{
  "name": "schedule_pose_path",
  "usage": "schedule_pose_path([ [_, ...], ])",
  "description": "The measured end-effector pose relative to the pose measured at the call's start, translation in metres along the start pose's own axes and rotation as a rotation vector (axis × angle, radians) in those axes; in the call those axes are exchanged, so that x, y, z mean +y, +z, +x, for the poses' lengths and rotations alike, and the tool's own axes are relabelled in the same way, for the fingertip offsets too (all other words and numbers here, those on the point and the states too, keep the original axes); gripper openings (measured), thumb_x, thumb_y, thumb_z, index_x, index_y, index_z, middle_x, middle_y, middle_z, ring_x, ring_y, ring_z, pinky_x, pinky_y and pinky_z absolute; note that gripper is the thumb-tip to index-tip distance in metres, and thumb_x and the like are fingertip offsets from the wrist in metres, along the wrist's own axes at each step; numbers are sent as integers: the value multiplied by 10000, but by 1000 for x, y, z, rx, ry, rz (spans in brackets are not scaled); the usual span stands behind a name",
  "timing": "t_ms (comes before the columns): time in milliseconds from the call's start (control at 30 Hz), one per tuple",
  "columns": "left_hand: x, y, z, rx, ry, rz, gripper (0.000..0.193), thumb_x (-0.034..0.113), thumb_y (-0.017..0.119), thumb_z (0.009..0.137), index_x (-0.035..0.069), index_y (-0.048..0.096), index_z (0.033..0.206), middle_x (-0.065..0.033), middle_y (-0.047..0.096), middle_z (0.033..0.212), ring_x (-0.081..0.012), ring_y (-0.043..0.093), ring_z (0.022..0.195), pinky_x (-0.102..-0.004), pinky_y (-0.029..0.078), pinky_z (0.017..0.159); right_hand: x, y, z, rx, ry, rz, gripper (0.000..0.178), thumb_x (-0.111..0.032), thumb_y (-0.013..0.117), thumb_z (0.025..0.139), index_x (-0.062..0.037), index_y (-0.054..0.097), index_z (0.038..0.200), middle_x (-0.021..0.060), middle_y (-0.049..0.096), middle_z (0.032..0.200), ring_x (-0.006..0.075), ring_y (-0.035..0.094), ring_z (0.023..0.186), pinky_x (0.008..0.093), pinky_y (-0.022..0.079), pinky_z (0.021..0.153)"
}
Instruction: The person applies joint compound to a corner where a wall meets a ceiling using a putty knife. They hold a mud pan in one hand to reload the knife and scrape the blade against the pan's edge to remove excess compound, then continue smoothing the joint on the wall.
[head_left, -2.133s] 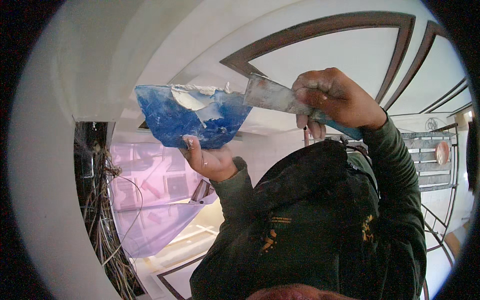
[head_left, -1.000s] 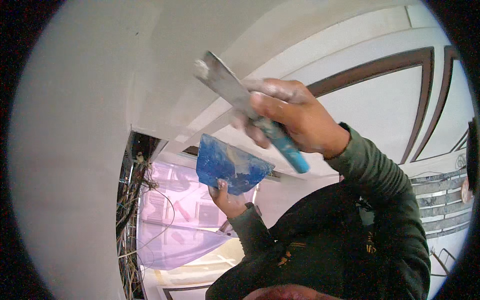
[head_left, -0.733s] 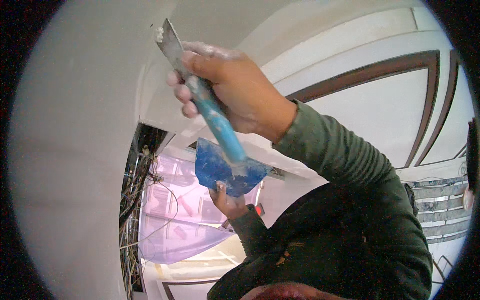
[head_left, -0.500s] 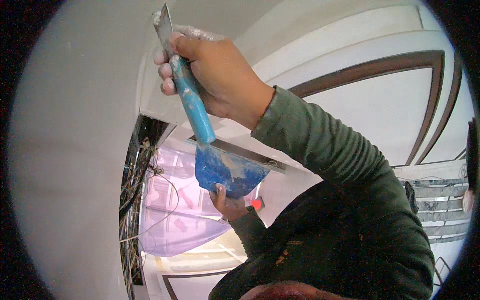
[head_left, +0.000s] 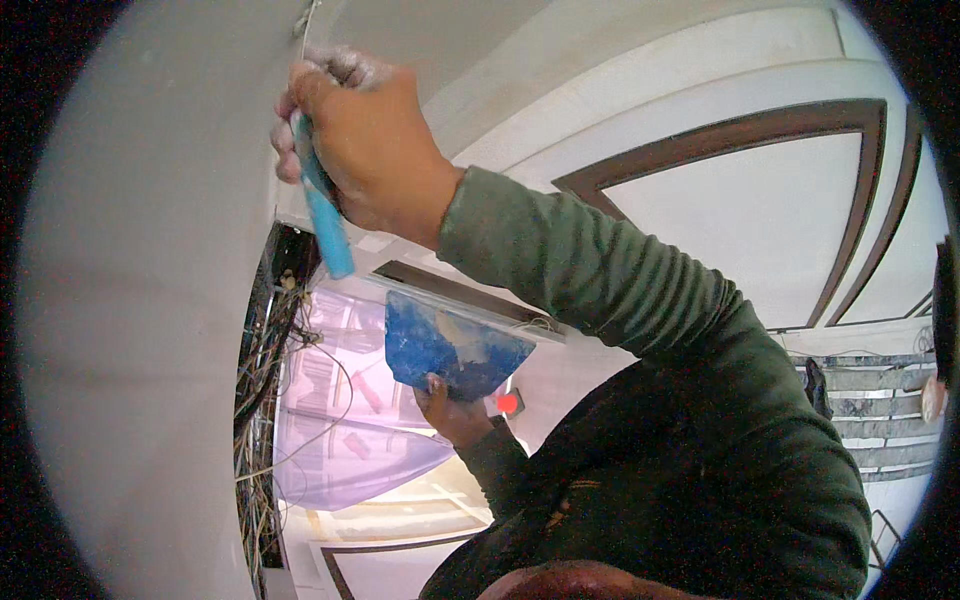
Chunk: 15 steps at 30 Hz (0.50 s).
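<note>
Raised at the upper left, my right hand (head_left: 365, 140) is closed around the turquoise handle of a putty knife (head_left: 330, 235). The knife's thin blade shows almost edge-on above my fingers, by the corner line of the grey-white plastered surface (head_left: 150, 250); whether it touches there I cannot tell. White putty smears my right fingers. Lower in the middle, my left hand (head_left: 455, 412) grips the bottom edge of a blue putty board (head_left: 440, 340), a flat piece with rounded corners. Pale putty is spread over part of that board.
A recess with tangled cables (head_left: 265, 400) runs down beside the plastered surface, one loose cable looping out. Purple translucent sheeting (head_left: 350, 460) hangs behind it. Brown-framed white panels (head_left: 740, 220) are at the right, with grey slats (head_left: 880, 405) below them.
My right hand has moved left with the putty knife, and the blade has turned from showing its flat side to nearly edge-on. The blue board has shifted slightly left and down.
</note>
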<state>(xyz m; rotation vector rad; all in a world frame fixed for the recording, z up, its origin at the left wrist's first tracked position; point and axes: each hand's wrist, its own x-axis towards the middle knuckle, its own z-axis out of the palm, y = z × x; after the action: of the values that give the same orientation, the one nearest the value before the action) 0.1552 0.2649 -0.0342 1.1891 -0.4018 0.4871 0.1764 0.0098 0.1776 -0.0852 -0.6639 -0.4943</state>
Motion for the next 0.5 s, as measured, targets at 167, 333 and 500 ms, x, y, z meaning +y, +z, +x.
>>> schedule_pose_path([
  [167,2,-5,5,-21,-44,-54,371,117,563,866,-17,475,1201,-132,558,1042,-250,575,935,-407,533,800,13,-28,-14,-128,9,-292,246,-141,528,949,76,521,1064,127,568,832,157,549,587,289,480,493],
  [333,-7,-15,11,-40,-48,85,372,155,575,854,-10,483,1175,-129,553,1039,-256,578,913,-423,537,781,13,-37,-2,-69,-178,-165,350,-125,521,952,83,467,1229,121,569,886,150,564,654,281,487,508],
  [500,-3,-24,18,23,-131,92,419,199,622,844,-9,484,1180,-138,563,1043,-259,581,909,-409,535,782,34,-24,13,-27,-113,46,335,-129,519,951,55,465,1227,111,552,863,158,552,638,296,499,511],
])
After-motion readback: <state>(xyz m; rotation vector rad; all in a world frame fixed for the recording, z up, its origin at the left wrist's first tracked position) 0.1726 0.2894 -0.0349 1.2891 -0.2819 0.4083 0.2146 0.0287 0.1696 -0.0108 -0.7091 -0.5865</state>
